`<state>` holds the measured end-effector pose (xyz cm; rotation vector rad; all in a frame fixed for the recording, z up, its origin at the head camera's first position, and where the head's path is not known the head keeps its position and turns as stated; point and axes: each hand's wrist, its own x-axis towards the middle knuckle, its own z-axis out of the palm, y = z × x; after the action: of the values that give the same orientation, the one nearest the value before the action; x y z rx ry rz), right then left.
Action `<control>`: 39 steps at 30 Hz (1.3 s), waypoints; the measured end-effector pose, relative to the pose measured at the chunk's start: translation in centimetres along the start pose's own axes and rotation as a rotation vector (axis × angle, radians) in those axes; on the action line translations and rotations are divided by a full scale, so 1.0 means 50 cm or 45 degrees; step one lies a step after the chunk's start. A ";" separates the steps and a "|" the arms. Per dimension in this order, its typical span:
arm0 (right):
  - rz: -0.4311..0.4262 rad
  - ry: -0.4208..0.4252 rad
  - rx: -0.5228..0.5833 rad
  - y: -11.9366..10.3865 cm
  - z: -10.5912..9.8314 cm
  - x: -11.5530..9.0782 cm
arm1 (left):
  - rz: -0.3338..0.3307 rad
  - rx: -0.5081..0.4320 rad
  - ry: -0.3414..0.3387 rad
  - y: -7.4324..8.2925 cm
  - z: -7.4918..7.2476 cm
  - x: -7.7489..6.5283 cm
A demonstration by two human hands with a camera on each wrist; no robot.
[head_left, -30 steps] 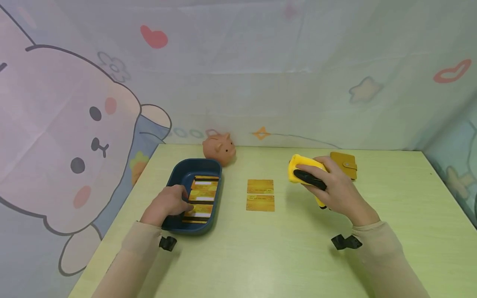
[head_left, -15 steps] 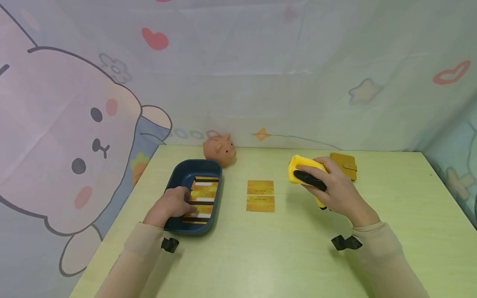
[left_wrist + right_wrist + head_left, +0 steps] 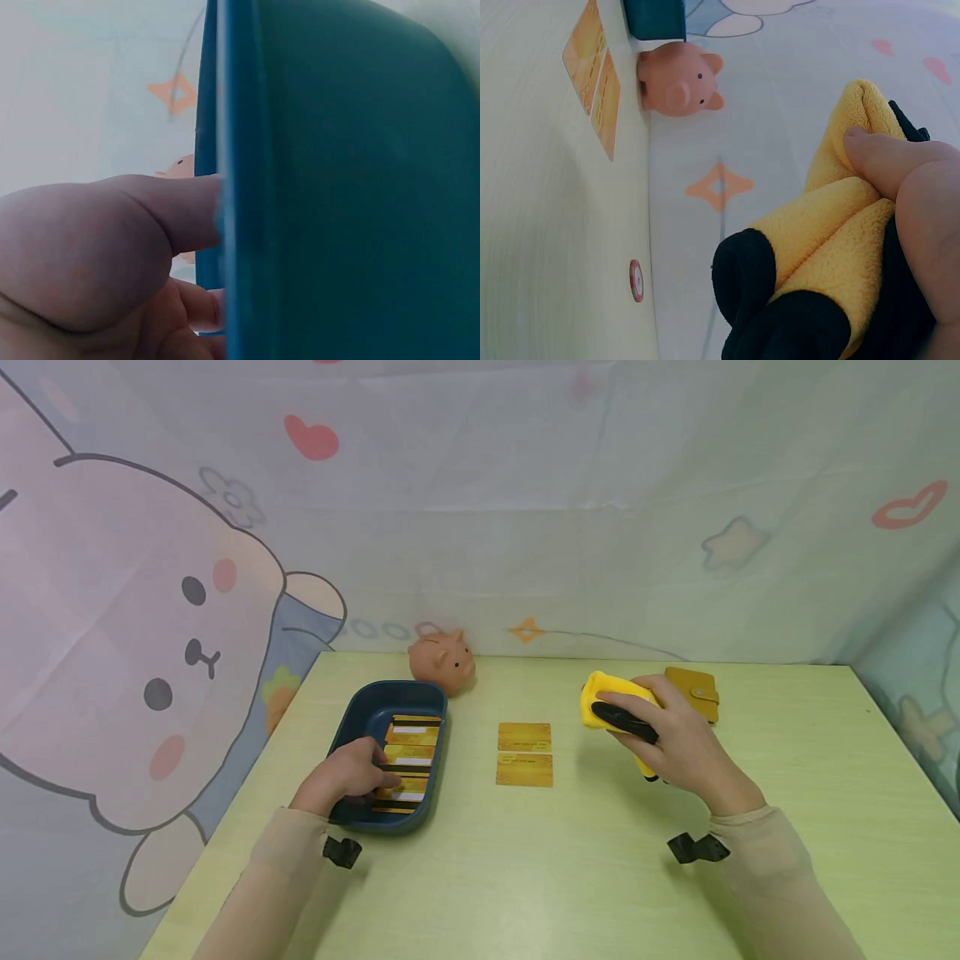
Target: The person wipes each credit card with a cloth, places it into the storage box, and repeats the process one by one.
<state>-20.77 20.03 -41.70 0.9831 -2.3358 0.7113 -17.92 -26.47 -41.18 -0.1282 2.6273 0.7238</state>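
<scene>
My left hand [image 3: 347,774] reaches into a dark blue tray [image 3: 431,689] at the left. Inside, several gold cards [image 3: 411,727] with black stripes lie in a column. The thumb rests over the nearest gold card [image 3: 411,796], while the other fingertips are mostly hidden, so I cannot tell whether they pinch it. In the left wrist view the tray wall [image 3: 360,187] blocks the fingertips. My right hand [image 3: 678,735] grips a bunched yellow fleece cloth with black edging [image 3: 825,240] above the table, thumb pressed on its yellow side.
Two gold cards [image 3: 524,769] lie one above the other mid-table. A pink piggy bank [image 3: 442,662] stands behind the tray. A mustard wallet [image 3: 692,693] lies at the back right, beyond my right hand. A small red-and-white disc [image 3: 636,280] shows near the table's back edge.
My left hand has edged slightly right and its thumb has moved across the nearest card, which has shifted a little to the right. The right hand holds the cloth in the same place.
</scene>
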 end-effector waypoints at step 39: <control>0.003 0.016 0.002 0.001 -0.005 -0.001 | 1.010 -0.091 0.238 0.218 0.058 -0.070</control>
<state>-20.75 20.23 -41.57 0.9741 -2.3262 0.7181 -15.77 -15.69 -36.87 0.9122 2.8013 1.0860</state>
